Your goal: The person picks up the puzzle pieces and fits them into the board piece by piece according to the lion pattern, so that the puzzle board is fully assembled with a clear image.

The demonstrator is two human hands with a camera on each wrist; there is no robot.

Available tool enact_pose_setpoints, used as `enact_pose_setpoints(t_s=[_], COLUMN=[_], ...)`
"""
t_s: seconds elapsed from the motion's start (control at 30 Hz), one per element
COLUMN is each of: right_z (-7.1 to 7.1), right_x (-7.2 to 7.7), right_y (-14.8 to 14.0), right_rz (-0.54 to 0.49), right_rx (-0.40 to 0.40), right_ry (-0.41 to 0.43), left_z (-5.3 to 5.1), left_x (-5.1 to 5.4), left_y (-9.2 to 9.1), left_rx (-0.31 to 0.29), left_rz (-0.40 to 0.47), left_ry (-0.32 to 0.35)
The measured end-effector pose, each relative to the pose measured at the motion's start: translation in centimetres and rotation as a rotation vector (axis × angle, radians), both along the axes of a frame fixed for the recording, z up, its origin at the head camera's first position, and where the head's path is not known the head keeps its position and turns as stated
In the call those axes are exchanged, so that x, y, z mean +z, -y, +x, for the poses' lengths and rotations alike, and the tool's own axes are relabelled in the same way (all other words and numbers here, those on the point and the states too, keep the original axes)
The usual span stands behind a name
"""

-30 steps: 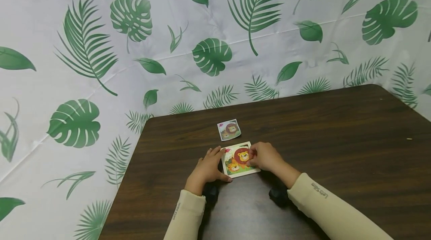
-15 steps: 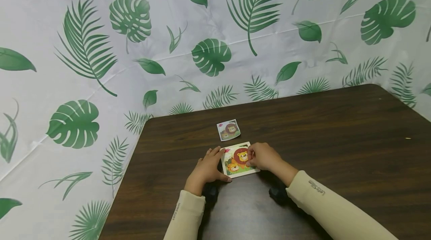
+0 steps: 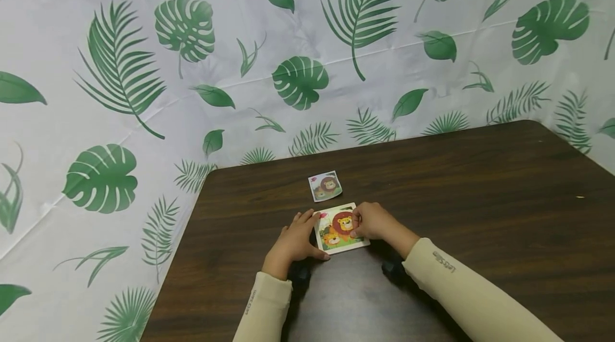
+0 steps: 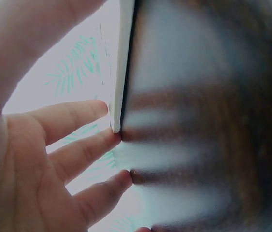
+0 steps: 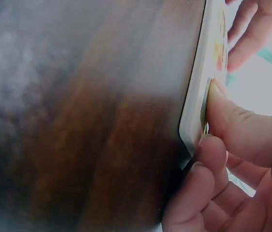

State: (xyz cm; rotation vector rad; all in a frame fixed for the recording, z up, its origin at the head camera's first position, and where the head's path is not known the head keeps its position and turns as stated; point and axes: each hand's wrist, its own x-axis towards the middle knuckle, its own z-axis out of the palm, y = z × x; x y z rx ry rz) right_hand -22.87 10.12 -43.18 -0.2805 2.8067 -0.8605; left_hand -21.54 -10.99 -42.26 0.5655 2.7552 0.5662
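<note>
A square jigsaw puzzle (image 3: 336,230) in a pale tray lies on the table, showing a lion and a smaller orange animal. My left hand (image 3: 294,239) rests along its left side, fingers spread, thumb by the near corner; in the left wrist view, extended fingertips touch the tray edge (image 4: 120,77). At the right side, my right hand (image 3: 377,223) has curled fingers over the picture. In the right wrist view, its thumb (image 5: 244,128) and forefinger pinch a thin green-edged puzzle piece (image 5: 204,107) at the tray's rim. Most of that piece is hidden by the fingers.
Just behind the puzzle lies a small picture card (image 3: 324,186) with the same lion scene. The dark wood table (image 3: 456,187) reaches back to a leaf-patterned cloth (image 3: 230,22). A tiny yellowish scrap (image 3: 580,197) lies far right.
The right forearm has shifted slightly left. Both hands keep nearly the same places on the puzzle, and the whole head view has drifted a little.
</note>
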Motion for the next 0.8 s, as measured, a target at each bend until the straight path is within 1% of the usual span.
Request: enact_pose_setpoints(t_s=[0.13, 0.33, 0.43, 0.53, 0.63, 0.7, 0.8], right_z=[-0.1, -0.2, -0.3, -0.4, -0.5, -0.7, -0.7], right_x=[-0.2, -0.4, -0.4, -0.3, -0.1, 0.0, 0.3], right_y=[0.0, -0.3, -0.4, -0.7, -1.1, -1.5, -2.4], right_rz=[-0.009, -0.073, -0.131, -0.209, -0.249, -0.240, -0.216], right_rx=[0.008, 0.037, 0.039, 0.023, 0.018, 0.032, 0.046], right_ry=[0.005, 0.014, 0.052, 0.124, 0.172, 0.162, 0.085], left_z=[-0.1, -0.3, -0.4, -0.5, -0.5, -0.4, -0.4], left_x=[-0.1, -0.7, -0.8, -0.8, -0.7, -0.6, -0.4], left_y=[0.0, 0.1, 0.1, 0.1, 0.1, 0.0, 0.0], left_rx=[0.004, 0.007, 0.007, 0.003, 0.004, 0.001, -0.002], left_rz=[0.003, 0.003, 0.000, 0.000, -0.001, 0.002, 0.002], left_ry=[0.004, 0.002, -0.002, -0.006, -0.003, 0.000, 0.004])
